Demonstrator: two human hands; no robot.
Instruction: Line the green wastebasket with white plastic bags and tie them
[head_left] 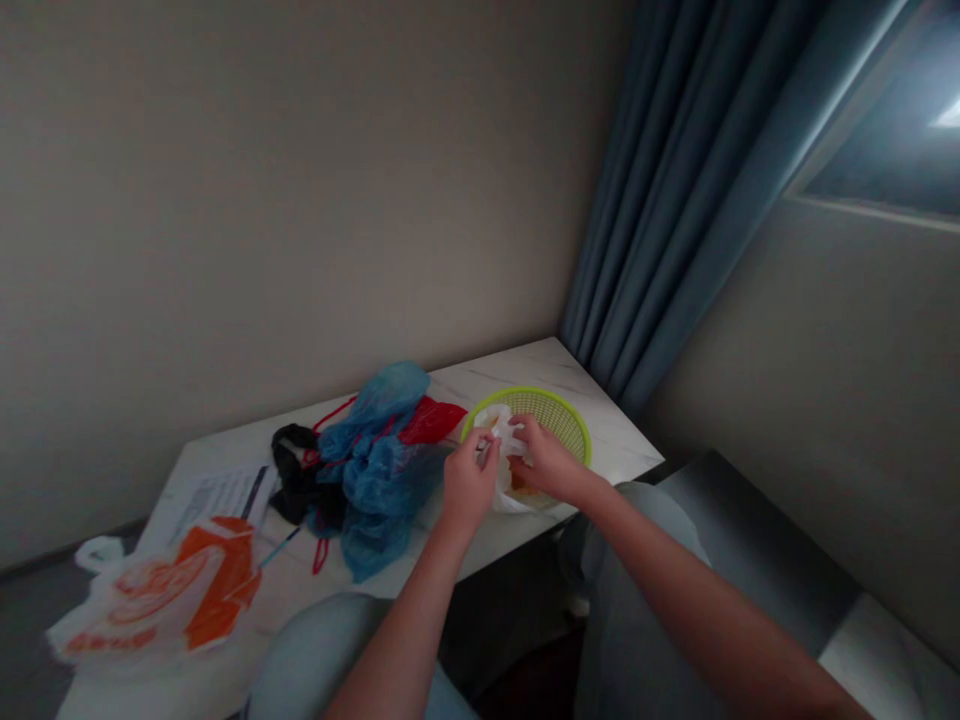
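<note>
A white plastic bag [507,492] with some orange on it sits partly inside a yellow-green mesh basket [561,420] on the table. My left hand [471,478] pinches the bag's gathered top at its left side. From the right, my right hand [541,458] grips the same bunched plastic, its fingers bent around it. Both hands are close together over the basket's near half. What the bag contains, if anything, cannot be made out.
Blue plastic bags [382,475] lie crumpled left of the basket with a red bag [433,420] and a black bag [294,465]. Farther left are a printed sheet [214,500] and a white-and-orange bag [161,600]. A blue curtain [667,190] hangs behind the marbled white table [495,368].
</note>
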